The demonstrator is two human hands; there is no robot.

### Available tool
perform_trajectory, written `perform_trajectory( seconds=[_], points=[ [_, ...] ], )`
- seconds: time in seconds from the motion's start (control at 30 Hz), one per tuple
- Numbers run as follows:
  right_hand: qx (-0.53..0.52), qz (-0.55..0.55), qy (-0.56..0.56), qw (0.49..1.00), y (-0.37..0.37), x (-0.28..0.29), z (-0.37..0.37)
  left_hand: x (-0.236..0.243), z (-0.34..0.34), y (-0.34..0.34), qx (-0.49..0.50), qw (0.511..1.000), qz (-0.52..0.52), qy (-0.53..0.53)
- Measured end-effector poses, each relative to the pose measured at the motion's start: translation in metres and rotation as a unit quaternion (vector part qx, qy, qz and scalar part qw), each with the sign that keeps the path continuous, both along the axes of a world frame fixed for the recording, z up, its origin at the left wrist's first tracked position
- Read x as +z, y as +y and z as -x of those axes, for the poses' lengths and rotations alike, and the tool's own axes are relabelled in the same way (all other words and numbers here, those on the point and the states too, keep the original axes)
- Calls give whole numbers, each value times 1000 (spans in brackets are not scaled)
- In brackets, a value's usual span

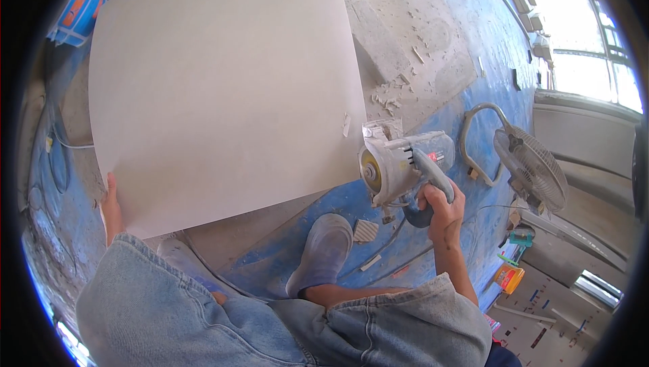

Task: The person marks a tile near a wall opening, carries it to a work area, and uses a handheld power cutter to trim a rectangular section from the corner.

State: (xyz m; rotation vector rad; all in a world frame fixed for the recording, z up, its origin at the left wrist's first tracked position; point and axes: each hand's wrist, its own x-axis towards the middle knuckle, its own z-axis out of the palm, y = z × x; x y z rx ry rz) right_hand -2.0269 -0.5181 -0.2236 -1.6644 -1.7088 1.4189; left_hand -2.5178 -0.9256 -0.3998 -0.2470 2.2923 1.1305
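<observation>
A large off-white tile [226,89] fills the middle and left of the view. My left hand [113,211] grips its near left edge, with the thumb up along the side and the other fingers mostly hidden. In my right hand [443,208] is the handle of a dusty handheld tile cutter [405,157], the fingers wrapped round it. The cutter's round blade [370,169] faces the tile's near right corner. Whether the blade touches the tile or spins, I cannot tell. A small chip [347,125] lies on the tile near its right edge.
Blue sheeting [500,76] covers the floor, strewn with dust and broken scraps [392,100]. A floor fan [531,164] stands to the right. Cables [399,235] run near my shoe [324,248] and a small ridged tile piece [366,230]. A blue bucket [80,12] is at far left.
</observation>
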Motion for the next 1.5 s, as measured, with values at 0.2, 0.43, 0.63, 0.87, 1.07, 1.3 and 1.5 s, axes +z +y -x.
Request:
perform_trajectory(
  seconds=[0.2, 0.43, 0.63, 0.87, 1.07, 1.3, 1.5],
  points=[
    [4, -4, -5, 1000, 0, -1, -1, 8, -7, 9, 3, 1000, -1, 8],
    [1, -8, -6, 1000, -2, 0, 3, 7, -5, 8, 15, 1000, -3, 10],
    [3, -8, -17, 1000, -1, 3, 2, 2, -6, 9, 15, 999, -5, 30],
    [1, 0, -10, 1000, -1, 0, 3, 2, -3, 3, 27, 999, 4, 19],
    [-2, -2, -16, 1000, 0, 2, 4, 5, -7, 10, 18, 999, 8, 33],
    [0, 0, -19, 1000, 1, 1, 3, 0, -1, 2, 15, 1000, 0, 15],
    [-3, 6, -17, 1000, 1, 1, 4, 1, -3, 4, 17, 1000, 4, 16]
  ],
)
